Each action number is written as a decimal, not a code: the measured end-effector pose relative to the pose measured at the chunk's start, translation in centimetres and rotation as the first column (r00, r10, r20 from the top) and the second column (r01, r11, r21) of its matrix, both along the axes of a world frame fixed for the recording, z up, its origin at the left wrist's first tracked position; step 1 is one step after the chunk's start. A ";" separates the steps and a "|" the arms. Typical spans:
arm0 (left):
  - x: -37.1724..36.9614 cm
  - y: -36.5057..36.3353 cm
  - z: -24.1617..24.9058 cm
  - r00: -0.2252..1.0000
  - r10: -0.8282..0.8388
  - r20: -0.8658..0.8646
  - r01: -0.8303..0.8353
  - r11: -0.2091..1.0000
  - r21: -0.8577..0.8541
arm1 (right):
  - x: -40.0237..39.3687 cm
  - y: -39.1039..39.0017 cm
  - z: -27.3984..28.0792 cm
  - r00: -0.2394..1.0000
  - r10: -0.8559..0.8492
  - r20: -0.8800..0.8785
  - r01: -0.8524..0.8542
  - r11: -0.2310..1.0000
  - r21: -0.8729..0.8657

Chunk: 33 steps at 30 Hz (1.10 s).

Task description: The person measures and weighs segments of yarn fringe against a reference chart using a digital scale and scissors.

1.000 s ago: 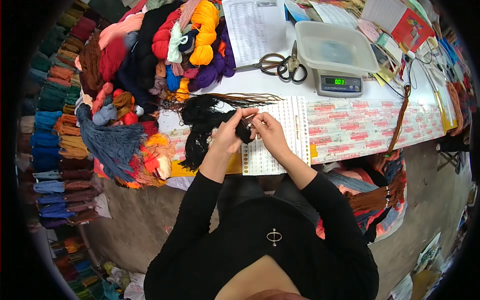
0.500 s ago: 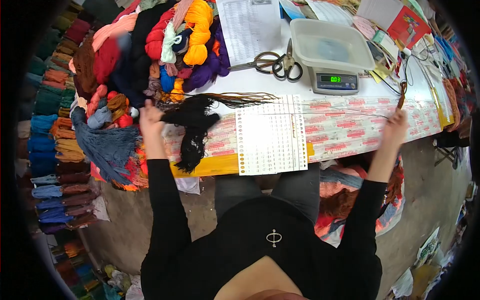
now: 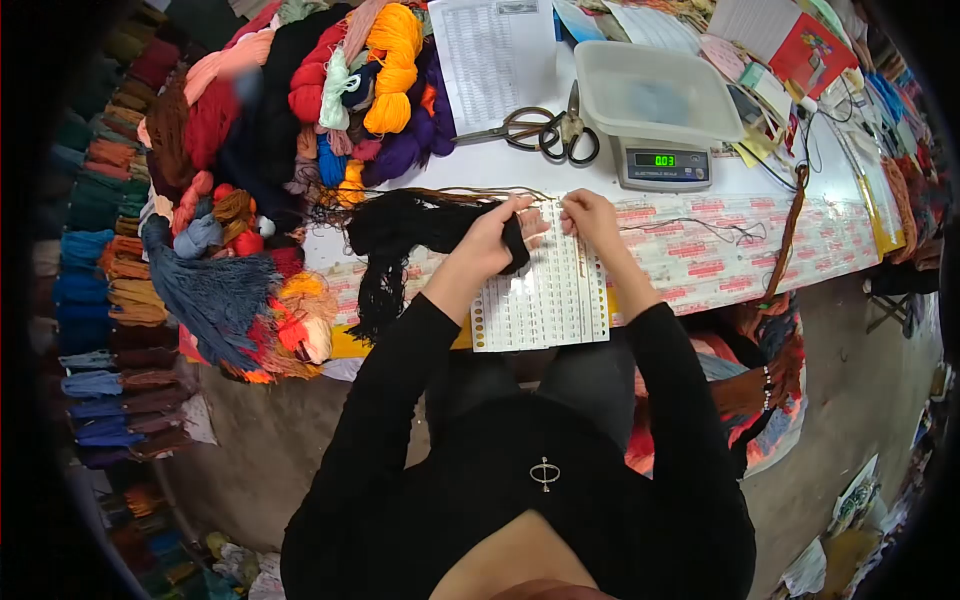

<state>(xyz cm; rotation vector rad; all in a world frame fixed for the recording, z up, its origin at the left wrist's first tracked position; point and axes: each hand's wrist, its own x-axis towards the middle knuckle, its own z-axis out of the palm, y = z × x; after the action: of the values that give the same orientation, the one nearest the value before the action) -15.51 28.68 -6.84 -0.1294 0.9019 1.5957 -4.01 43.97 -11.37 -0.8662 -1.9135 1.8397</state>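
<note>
My left hand is closed around part of a bundle of black yarn; a loop shows between its fingers, and the rest spreads left over the table. Close by on the right, my right hand has thumb and fingers pinched together at the upper right of a white card with printed rows and holes along its sides. What the pinch holds is too small to make out. Thin brown strands run along the card's top edge. A brown twisted hank hangs over the table edge at right.
A scale reading 0.03 carries a clear plastic tub. Dark-handled scissors and a smaller pair of snips lie beside it. Piled colourful yarn covers the left side. A loose dark thread trails right of my hand.
Both hands have come inward from far left and far right to the card. My right hand has let go of the brown hank, and my left hand has brought some black yarn rightward.
</note>
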 end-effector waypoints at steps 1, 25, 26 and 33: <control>0.5 0.3 -0.1 1.000 -0.005 0.006 0.005 0.998 -0.062 | -0.3 -0.4 0.1 0.998 0.018 0.065 -0.022 0.998 0.058; -4.7 1.6 0.6 0.983 -0.056 -0.174 0.051 0.998 -0.034 | -0.8 -1.1 0.6 0.960 -0.030 0.278 -0.033 0.976 0.217; -5.5 0.8 1.2 0.998 -0.040 -0.054 0.047 0.991 0.126 | -0.7 -1.1 0.4 0.960 -0.027 0.278 -0.033 0.978 0.207; 0.3 2.7 -0.9 0.620 -0.455 -0.639 0.260 0.888 -0.380 | -1.1 0.1 -1.9 0.992 0.126 0.032 -0.122 0.987 -0.102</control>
<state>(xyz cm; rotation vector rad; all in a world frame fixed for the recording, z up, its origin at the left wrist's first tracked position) -15.18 31.37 -7.78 0.5245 1.6306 1.1162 -5.09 44.11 -13.24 -0.8357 -1.9530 2.0200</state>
